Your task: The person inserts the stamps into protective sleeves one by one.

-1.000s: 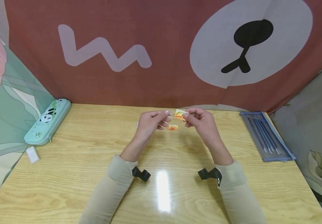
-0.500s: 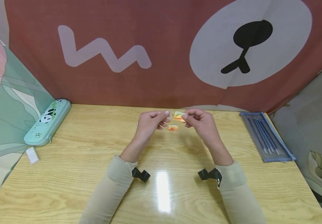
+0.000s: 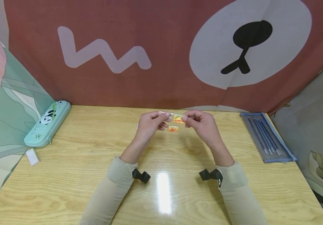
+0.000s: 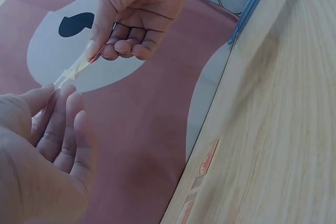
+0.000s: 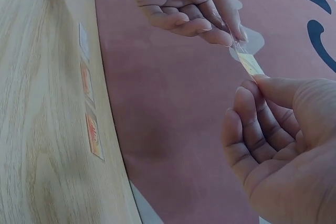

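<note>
Between thumb and fingertips, my right hand (image 3: pixel 202 123) pinches a small yellow-and-orange card (image 3: pixel 180 118). My left hand (image 3: pixel 150 124) pinches a clear plastic sleeve (image 5: pixel 236 40), which stretches across to the card and overlaps it. Both hands are raised above the far part of the table, fingertips close together. In the right wrist view the card's pale yellow part (image 5: pixel 251 64) shows between the two hands. Below them an orange card (image 3: pixel 173 128) lies on the table. From the right wrist, it appears in a row with another orange card (image 5: pixel 86 82) and a whitish piece (image 5: pixel 84 43).
A mint panda pencil case (image 3: pixel 47 123) lies at the table's left edge, with a small white block (image 3: pixel 32 156) in front of it. On the right is a blue-edged zip pouch (image 3: pixel 268 137) holding several pencils. A reddish-brown cloth (image 3: pixel 122 87) hangs behind the wooden table (image 3: pixel 80 187).
The right hand has brought its card slightly left and down, toward the left fingertips. More of the clear plastic now shows, spanning between both hands.
</note>
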The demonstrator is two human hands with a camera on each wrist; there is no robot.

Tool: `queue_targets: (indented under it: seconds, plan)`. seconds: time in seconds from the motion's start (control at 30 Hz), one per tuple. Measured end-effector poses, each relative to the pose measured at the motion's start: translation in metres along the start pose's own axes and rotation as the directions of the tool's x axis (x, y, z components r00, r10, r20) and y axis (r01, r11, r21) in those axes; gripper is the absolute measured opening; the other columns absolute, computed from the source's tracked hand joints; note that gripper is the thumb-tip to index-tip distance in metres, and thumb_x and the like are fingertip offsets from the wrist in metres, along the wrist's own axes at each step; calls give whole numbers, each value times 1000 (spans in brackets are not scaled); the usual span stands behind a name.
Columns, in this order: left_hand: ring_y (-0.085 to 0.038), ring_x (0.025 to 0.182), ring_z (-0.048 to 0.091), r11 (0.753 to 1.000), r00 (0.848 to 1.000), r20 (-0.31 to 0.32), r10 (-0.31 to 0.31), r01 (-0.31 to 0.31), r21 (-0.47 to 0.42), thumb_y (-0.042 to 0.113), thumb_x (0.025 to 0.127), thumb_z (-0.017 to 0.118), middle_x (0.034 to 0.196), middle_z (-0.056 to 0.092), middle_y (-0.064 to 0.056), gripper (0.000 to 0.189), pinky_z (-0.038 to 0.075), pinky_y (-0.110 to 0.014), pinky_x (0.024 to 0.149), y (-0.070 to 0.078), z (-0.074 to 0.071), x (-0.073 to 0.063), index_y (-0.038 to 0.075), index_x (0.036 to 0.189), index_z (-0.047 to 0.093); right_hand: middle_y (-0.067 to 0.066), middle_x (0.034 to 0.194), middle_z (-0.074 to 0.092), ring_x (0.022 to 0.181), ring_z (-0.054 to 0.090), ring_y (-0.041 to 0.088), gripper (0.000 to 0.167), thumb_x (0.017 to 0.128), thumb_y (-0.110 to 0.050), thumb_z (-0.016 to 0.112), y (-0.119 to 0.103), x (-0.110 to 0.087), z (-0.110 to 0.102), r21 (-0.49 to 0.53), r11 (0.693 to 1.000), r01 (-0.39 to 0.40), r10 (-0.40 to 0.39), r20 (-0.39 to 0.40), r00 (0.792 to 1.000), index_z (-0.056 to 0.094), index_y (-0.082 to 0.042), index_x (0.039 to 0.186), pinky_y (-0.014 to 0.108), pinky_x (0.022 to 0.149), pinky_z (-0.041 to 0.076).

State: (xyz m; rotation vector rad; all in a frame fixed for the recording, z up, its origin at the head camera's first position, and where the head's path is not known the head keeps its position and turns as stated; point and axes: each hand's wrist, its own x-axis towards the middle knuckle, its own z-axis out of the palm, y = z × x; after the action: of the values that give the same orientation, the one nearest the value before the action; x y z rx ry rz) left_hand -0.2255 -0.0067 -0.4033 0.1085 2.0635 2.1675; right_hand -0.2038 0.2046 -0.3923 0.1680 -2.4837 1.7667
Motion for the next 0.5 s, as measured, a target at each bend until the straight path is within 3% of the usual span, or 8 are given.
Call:
queue_targets:
  seconds: [0.27, 0.5]
  plan:
    - [-11, 64, 70, 1000, 1000, -25, 11, -12, -12, 28, 91, 77, 90, 77, -4, 22, 59, -25, 63, 0, 2, 0, 9, 101, 80, 13, 83, 73, 76, 70, 13, 20, 95, -28, 73, 0, 1, -2, -42, 999, -31, 31, 10, 999, 76, -10, 103, 28, 73, 59]
    - [-9, 62, 69, 999, 998, -47, 48, -48, -2, 30, 89, 80, 87, 76, 1, 23, 57, -24, 63, -3, 3, 2, 9, 98, 81, 1, 81, 72, 78, 71, 13, 23, 95, -27, 72, -1, 1, -4, -24, 997, -77, 77, 25, 997, 76, -7, 106, 31, 79, 59]
